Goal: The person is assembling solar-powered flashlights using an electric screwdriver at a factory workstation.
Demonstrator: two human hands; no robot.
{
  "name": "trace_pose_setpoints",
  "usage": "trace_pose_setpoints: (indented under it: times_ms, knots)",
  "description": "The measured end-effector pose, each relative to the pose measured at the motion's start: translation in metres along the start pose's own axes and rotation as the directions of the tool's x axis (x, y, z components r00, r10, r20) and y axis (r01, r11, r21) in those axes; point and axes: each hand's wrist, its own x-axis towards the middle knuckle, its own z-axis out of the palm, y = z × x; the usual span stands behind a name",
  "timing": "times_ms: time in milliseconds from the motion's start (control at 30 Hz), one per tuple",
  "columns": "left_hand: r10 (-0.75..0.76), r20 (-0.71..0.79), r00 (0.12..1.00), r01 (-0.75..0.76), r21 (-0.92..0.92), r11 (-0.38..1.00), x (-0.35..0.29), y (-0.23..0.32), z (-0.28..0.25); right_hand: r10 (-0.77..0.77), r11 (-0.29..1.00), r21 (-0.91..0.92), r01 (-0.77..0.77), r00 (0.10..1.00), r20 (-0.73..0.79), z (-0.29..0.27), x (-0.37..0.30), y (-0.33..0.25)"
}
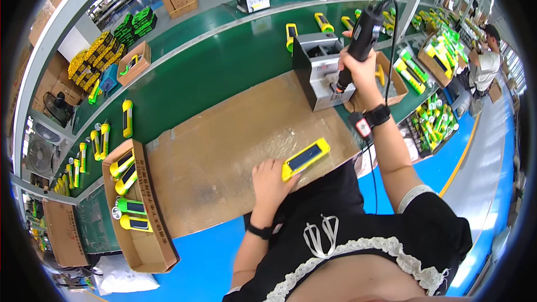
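While right hand point(359, 70) grips black cylindrical screwdriver point(366, 31), nearer left hand point(270, 185) holds 1 yellow plastic flashlight point(305, 157), long axis slanting away rightward.

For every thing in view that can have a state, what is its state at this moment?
Left hand: holding one end of yellow light
Yellow light: lying on cardboard sheet, dark panel up
Right hand: gripping black power driver
Black power driver: tilted, tip down at metal box; running or not, cannot tell
Cardboard sheet: lying flat
Long carton: open, lights inside
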Motion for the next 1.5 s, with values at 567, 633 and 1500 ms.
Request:
trace_pose_setpoints:
  times_ms: [567,633,1500]
  knots:
    - [-0.129,-0.186,0.974,0.125,-0.032,0.992,-0.011,0.005,0.005,-0.052,0.913,0.401,-0.074,0.954,0.295,0.083,-0.166,-0.063]
    - [-0.138,-0.205,0.969,0.133,-0.036,0.99,-0.011,0.006,0.005,-0.05,0.904,0.419,-0.078,0.957,0.286,0.085,-0.166,-0.062]
    - [-0.147,-0.234,0.961,0.127,-0.099,0.987,-0.01,0.005,0.009,-0.042,0.921,0.381,-0.077,0.955,0.293,0.094,-0.175,-0.05]
